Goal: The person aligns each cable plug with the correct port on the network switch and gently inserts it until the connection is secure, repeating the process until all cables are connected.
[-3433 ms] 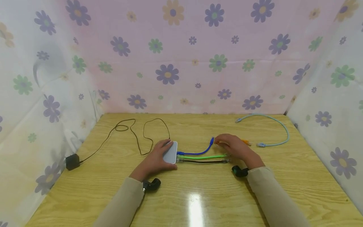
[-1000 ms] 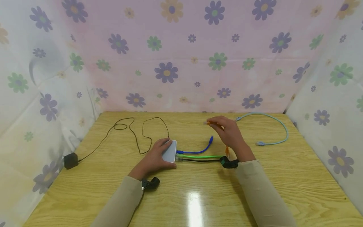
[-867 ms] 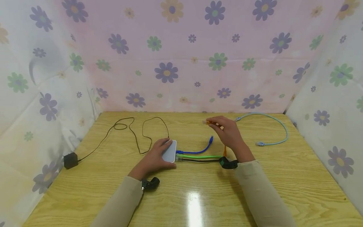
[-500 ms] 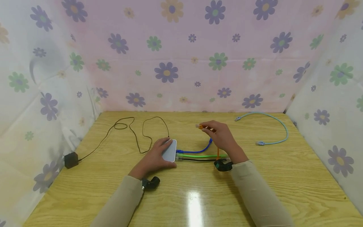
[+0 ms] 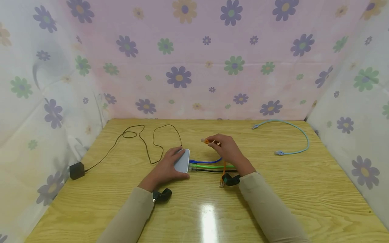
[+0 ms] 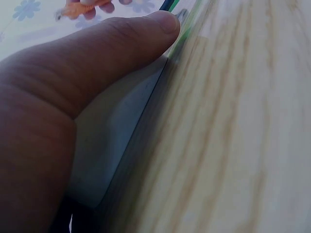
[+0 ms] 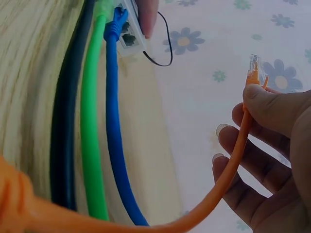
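Observation:
My left hand (image 5: 164,167) grips a small white-and-grey network switch (image 5: 182,162) on the table, thumb along its near side. Blue (image 7: 112,97), green (image 7: 90,121) and black (image 7: 65,121) network cables are plugged into its right side. In the right wrist view an open port (image 7: 129,40) shows beside the blue plug. My right hand (image 5: 228,149) pinches one end of a short orange network cable (image 7: 228,177) between thumb and fingers, raised above the table. Its clear plug (image 7: 253,65) points away from the fingers; the other end (image 5: 221,183) hangs by the wrist.
A light blue network cable (image 5: 307,141) lies curved at the back right. At the left, a black power adapter (image 5: 77,170) has a thin cord (image 5: 146,148) looping to the switch's back. Patterned cloth walls (image 5: 209,77) enclose the wooden table (image 5: 188,216) on three sides.
My right hand picked up the orange cable from the table, lifted it, then moved left and slightly down toward the switch. My left hand stays on the switch.

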